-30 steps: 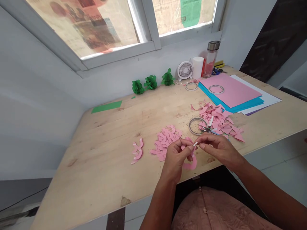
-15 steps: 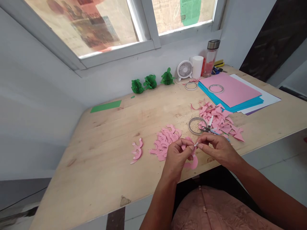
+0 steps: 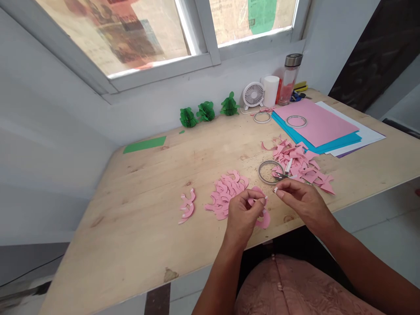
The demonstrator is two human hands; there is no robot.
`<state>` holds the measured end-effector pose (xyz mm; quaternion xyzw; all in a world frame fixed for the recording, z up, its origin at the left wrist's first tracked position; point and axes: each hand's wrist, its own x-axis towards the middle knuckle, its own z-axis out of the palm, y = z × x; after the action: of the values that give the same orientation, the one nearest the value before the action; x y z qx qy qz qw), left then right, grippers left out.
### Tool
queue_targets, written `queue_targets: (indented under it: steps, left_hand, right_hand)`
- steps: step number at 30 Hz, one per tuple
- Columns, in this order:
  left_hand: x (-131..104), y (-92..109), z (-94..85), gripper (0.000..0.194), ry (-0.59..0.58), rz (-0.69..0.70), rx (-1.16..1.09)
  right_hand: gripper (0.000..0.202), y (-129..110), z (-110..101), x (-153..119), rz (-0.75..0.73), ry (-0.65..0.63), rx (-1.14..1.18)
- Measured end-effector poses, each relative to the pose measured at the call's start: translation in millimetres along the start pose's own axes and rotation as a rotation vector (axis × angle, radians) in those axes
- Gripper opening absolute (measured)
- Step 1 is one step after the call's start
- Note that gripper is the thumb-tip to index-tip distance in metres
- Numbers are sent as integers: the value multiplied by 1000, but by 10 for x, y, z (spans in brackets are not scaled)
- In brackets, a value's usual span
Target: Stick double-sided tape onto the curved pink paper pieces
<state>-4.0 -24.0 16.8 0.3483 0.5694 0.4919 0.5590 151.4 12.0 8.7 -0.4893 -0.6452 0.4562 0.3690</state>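
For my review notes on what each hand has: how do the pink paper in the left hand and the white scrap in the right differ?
The pink paper is larger and curved; the white scrap is tiny. The paper is pink with white patches, the scrap white. The left hand holds the paper, the right hand the scrap. Both are held at the fingertips.
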Motion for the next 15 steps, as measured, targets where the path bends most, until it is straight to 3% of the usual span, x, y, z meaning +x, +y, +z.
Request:
queue_targets:
  steps: [15]
  left_hand:
    - [-18,-86,-13,10,-35,109,122]
  right_hand:
    - [15,-138,123,-72,-296,73,-290]
